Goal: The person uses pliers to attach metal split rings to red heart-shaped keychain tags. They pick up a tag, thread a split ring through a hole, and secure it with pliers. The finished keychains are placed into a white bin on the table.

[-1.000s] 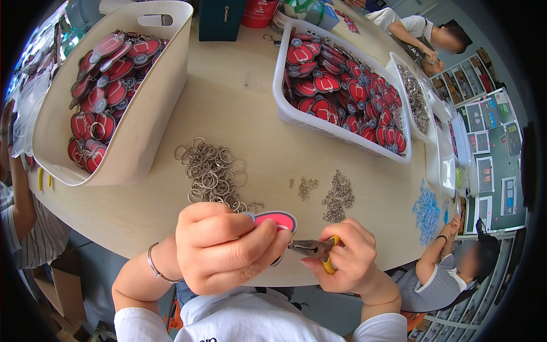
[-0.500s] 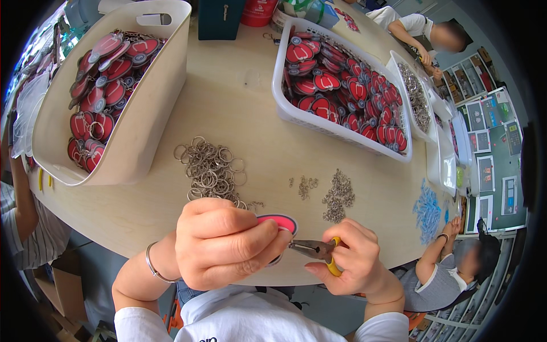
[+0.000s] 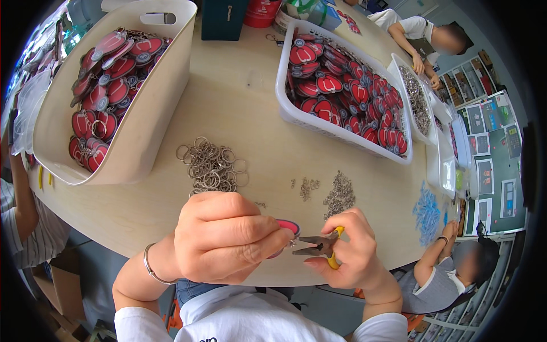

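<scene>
Pinched in my left hand (image 3: pixel 231 239) is a red tag with a dark rim (image 3: pixel 289 226), mostly covered by my fingers. A small metal bit (image 3: pixel 292 243) shows at its edge. My right hand (image 3: pixel 354 248) is closed around yellow-handled pliers (image 3: pixel 322 246). Their jaws are parted and point at the tag's edge, beside the metal bit. Beyond my left hand lies a heap of split key rings (image 3: pixel 212 165). Small metal rings (image 3: pixel 340 194) are piled beyond my right hand, with a smaller cluster (image 3: pixel 307 187) to their left.
A tall cream bin (image 3: pixel 165 108) of red keychain tags stands at the left. A white basket (image 3: pixel 342 135) of similar tags sits farther back. Blue slim pieces (image 3: pixel 426 214) lie at the right. Two people (image 3: pixel 444 268) (image 3: pixel 419 43) work along the right side; a striped sleeve shows left.
The plier jaws have opened and drawn slightly back from the tag. The tag has turned in my left hand, so less of its red face shows.
</scene>
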`<state>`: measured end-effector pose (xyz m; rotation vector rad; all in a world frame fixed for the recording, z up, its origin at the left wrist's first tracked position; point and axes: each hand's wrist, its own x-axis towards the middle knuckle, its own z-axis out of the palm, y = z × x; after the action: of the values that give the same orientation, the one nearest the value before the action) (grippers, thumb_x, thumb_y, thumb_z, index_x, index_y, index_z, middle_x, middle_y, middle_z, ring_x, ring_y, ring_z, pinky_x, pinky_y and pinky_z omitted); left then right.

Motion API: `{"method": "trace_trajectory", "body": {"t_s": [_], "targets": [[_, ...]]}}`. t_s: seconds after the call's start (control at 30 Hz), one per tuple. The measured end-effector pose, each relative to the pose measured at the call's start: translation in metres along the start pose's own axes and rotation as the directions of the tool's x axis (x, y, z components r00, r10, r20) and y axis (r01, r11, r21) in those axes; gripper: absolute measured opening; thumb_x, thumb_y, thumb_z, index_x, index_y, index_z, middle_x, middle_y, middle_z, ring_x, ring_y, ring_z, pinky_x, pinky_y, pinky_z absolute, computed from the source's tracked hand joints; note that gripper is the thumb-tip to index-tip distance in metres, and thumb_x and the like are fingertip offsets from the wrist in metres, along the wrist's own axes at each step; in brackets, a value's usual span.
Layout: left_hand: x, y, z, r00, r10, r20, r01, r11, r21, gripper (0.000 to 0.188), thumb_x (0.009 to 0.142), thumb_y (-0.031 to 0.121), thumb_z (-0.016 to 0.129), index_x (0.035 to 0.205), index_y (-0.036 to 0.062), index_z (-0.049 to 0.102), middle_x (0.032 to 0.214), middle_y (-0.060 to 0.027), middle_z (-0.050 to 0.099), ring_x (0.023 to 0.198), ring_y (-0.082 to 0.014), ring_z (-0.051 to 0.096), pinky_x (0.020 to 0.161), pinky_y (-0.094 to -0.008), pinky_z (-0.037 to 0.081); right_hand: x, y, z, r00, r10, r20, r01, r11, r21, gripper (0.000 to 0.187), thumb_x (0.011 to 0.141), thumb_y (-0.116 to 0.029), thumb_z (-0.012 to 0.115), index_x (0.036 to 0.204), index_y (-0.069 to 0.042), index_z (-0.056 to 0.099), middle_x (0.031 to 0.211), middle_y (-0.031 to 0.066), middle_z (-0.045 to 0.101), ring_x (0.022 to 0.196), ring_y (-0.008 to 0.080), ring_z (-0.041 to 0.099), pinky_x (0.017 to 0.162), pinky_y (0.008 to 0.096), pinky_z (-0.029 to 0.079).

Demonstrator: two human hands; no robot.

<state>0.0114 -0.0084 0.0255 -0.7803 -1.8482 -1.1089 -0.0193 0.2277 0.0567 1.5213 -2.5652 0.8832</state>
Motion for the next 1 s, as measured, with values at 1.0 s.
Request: {"method": "trace_trajectory", "body": {"t_s": [1.0], "targets": [[0.0026,-0.0002,-0.0016,0.943,-0.253,0.215,0.320,0.867,-0.382,0.009,0.071,0.001,0.074,0.079,0.0003,0.072,0.070,-0.0070,0.065,0.059,-0.0182,0.054,0.054,-0.0275,0.044,0.0073,0.0054,-0.0034,0.996,-0.035,0.085,0.032,0.999,0.044,0.030,0.059,-0.011,0.080,0.058,-0.003,0.051,0.086,0.0096,0.053,0.069,0.0250,0.051,0.059,0.0359,0.042]]}}
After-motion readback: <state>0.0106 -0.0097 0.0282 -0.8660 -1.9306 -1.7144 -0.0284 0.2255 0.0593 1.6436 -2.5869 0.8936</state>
